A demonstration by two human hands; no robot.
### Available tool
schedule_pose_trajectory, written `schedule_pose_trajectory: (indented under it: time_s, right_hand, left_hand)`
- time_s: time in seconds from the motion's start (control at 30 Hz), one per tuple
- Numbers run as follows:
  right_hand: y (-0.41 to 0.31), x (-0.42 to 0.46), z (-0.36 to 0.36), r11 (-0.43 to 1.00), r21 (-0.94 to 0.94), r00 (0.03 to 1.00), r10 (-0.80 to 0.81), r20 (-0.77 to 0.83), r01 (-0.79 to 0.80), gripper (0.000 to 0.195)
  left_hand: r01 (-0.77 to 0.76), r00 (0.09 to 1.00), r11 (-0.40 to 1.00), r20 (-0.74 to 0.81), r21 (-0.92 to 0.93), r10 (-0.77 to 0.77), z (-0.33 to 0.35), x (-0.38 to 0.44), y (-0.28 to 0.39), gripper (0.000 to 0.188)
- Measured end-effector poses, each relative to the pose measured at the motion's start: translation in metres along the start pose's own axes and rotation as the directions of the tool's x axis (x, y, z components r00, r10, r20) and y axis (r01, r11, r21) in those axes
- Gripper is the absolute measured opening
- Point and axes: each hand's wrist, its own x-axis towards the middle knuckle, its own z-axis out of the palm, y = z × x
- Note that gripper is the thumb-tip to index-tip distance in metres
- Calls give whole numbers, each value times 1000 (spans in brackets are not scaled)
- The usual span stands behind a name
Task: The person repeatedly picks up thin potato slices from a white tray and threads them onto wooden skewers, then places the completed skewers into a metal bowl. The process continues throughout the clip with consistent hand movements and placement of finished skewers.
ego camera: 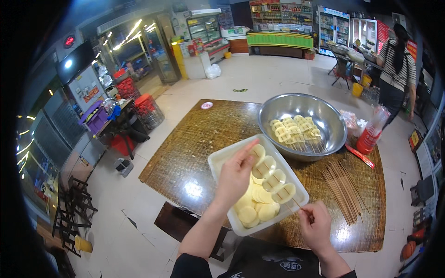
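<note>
My left hand (234,175) grips the far end of a row of thin, pale yellow potato slices (274,180) threaded on bamboo skewers. Down at the near end, my right hand (315,222) pinches a bamboo skewer (296,203) between thumb and fingers. This row is above a white plastic tray (222,153), where loose round potato slices (259,208) lie in a pile. Beyond the tray, a large stainless steel bowl (333,128) contains several finished-looking skewers of slices (295,128). A bundle of bare bamboo skewers (342,191) rests right of my right hand.
All this stands on a brown wooden table (180,149). At its right edge are a red-labelled sleeve of plastic cups (370,137) and a red wrapper strip (359,156). A dark wooden stool (177,219) is against the near side. A person (398,69) is at the far right.
</note>
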Motion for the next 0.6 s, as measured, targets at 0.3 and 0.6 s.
schedule_pose_trajectory:
  time_s: [0.3,0.6]
  right_hand:
    - [6,26,-15,375,573,685,397,611,-729,12]
    - [1,8,6,979,-147,990,-144,0,142,8]
  left_hand:
    - [-83,997,996,0,23,83,-3,-5,2,40]
    - [-44,999,999,-19,31,44,3,-2,-3,40]
